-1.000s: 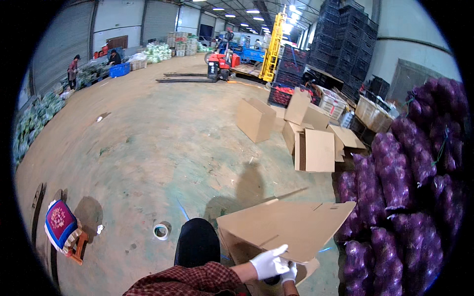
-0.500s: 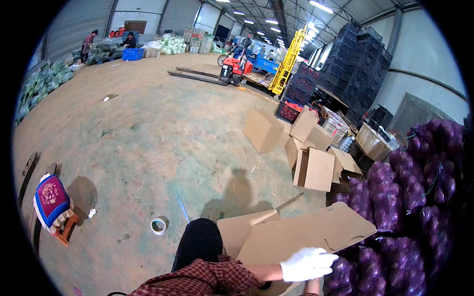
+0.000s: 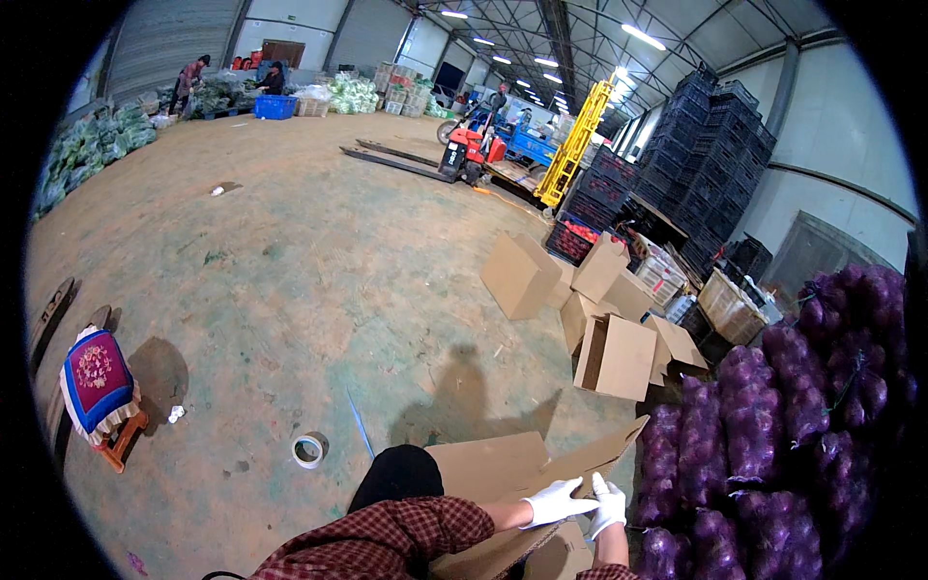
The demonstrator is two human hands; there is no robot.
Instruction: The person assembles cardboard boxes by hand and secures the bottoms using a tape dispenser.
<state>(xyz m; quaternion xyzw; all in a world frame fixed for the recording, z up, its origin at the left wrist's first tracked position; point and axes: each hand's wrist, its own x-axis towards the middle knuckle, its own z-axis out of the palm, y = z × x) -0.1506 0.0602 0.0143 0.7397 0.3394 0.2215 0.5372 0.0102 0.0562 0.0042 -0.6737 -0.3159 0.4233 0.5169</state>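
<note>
A brown cardboard box [image 3: 503, 468], partly unfolded, stands tilted just before me, with its flaps spread. My left hand [image 3: 559, 504], in a white glove, lies at the box's upper edge with thumb and fingers around the cardboard. Close beside it, my right hand [image 3: 608, 505], also white-gloved, grips the same edge with its fingers pointing up. The two hands nearly touch. Part of the box's lower side is hidden by my arm and sleeve.
Mesh sacks of purple onions [image 3: 752, 416] are piled at the right. Several cardboard boxes [image 3: 619, 356] lie ahead. A tape roll [image 3: 309, 450] and a cushioned stool [image 3: 101, 385] are at the left. A red pallet jack [image 3: 464, 153] stands farther off, with people working beyond.
My right hand has come into view beside my left hand. The cardboard has swung from a wide flat panel to a narrower, more upright one, and my left hand has shifted left and up.
</note>
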